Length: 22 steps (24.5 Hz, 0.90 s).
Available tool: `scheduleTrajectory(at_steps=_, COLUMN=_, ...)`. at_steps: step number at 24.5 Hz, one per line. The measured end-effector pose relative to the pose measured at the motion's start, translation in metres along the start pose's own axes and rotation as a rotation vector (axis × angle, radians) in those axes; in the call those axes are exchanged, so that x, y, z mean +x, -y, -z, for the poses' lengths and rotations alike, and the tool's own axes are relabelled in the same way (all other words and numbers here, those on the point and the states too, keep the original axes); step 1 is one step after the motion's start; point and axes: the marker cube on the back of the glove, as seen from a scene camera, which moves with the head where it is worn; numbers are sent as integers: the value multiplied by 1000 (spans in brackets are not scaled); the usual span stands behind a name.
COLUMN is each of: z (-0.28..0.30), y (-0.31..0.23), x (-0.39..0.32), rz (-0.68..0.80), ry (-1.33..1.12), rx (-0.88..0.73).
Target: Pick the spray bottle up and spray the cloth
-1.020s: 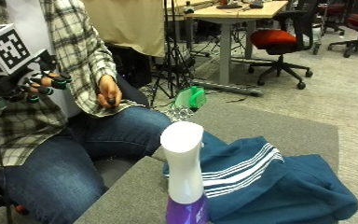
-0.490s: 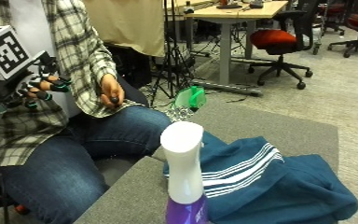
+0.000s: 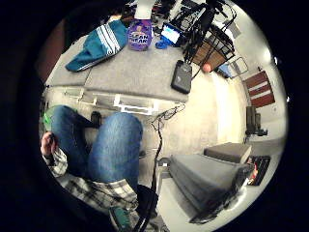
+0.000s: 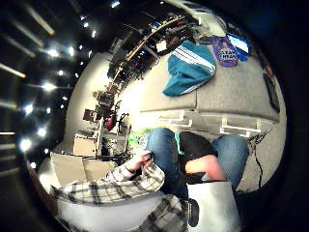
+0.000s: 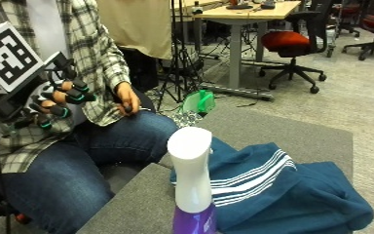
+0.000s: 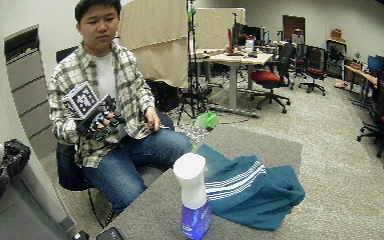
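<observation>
Black-gloved right hand [image 5: 47, 100] is raised at chest height, fingers loosely curled, nothing held. White-topped purple plastic spray bottle [image 5: 191, 187] stands upright on the grey table [image 5: 284, 129], well apart from that hand, forward and lower, long axis vertical. Teal striped cloth [image 5: 284, 195] is bunched just beside the bottle, touching it.

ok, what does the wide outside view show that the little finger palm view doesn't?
Only the wide outside view: the gloved right hand, raised at the person's chest away from the table, and a black bag by the wall. Only the palm view: a black device near the table's edge. Both: the spray bottle standing beside the teal striped cloth, and the bare hand on the person's lap.
</observation>
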Motion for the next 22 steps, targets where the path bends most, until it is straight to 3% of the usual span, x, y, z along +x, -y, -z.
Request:
scheduleTrajectory(at_steps=11, z=-5, y=135, x=57, rz=-32, ry=220, rx=97)
scheduleTrajectory(at_steps=18, z=-46, y=242, x=113, rz=-170, ry=561, rx=235)
scheduleTrajectory(at_steps=22, z=-58, y=263, x=113, rz=-169, ry=634, rx=277)
